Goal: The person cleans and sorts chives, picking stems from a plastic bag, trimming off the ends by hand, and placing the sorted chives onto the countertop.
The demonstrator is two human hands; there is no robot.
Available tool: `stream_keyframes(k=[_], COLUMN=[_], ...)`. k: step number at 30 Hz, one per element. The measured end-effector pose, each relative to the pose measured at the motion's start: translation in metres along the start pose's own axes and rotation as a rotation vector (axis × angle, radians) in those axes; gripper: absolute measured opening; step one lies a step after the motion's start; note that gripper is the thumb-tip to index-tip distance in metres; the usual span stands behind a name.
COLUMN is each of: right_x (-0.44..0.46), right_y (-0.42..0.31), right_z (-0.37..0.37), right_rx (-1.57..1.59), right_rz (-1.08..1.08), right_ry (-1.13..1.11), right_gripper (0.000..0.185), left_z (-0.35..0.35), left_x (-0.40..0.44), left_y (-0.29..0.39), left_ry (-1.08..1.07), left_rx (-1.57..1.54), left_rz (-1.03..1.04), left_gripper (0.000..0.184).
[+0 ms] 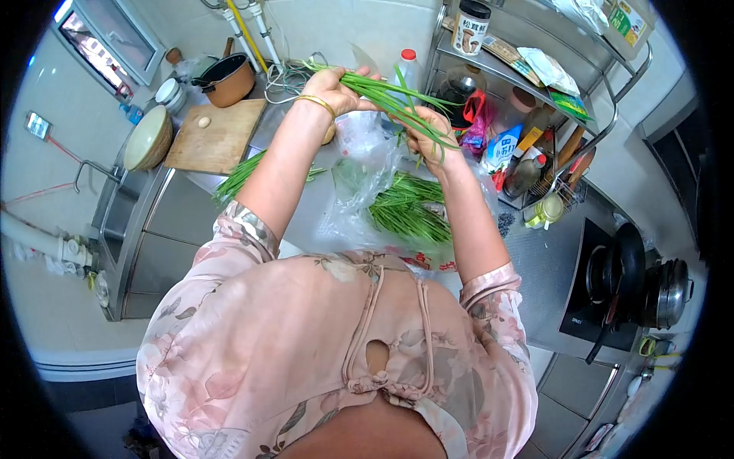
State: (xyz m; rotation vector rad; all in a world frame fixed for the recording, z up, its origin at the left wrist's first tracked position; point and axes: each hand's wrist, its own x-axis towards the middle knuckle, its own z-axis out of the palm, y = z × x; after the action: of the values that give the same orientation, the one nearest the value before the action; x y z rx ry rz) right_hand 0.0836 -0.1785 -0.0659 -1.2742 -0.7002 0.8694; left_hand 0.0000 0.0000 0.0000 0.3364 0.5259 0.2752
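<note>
Grasping green stalks [384, 93] in fingers of left hand [337, 90] and right hand [430, 136], best to pinch lightly and keep aligned, clear of the plastic bag [349, 183].

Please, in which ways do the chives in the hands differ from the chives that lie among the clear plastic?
The held chives are raised, with the left hand and right hand on them; the lower chives lie among clear plastic. The held chives make a slim bundle, the lower chives a bulkier heap. Both are long, thin and green.
</note>
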Motion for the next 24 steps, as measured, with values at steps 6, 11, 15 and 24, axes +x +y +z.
stream_keyframes(k=[6,11,15,24], right_x=[-0.012,-0.017,-0.043,-0.146], right_y=[-0.003,0.015,0.01,0.059], right_z=[0.026,0.018,0.005,-0.045], right_rx=[0.045,0.0,0.009,-0.22], right_rz=[-0.223,-0.32,-0.191,0.127], right_ry=[0.219,0.388,0.462,0.547], right_gripper=[0.017,0.015,0.012,0.014], left_z=[-0.002,-0.025,-0.053,-0.205], left_x=[-0.012,0.001,-0.011,-0.017], left_y=[-0.003,0.01,0.045,0.117], left_ry=[-0.133,-0.193,-0.275,0.396], left_rx=[0.269,0.249,0.518,1.796], left_rz=[0.004,0.254,0.273,0.422], left_gripper=[0.034,0.026,0.021,0.026])
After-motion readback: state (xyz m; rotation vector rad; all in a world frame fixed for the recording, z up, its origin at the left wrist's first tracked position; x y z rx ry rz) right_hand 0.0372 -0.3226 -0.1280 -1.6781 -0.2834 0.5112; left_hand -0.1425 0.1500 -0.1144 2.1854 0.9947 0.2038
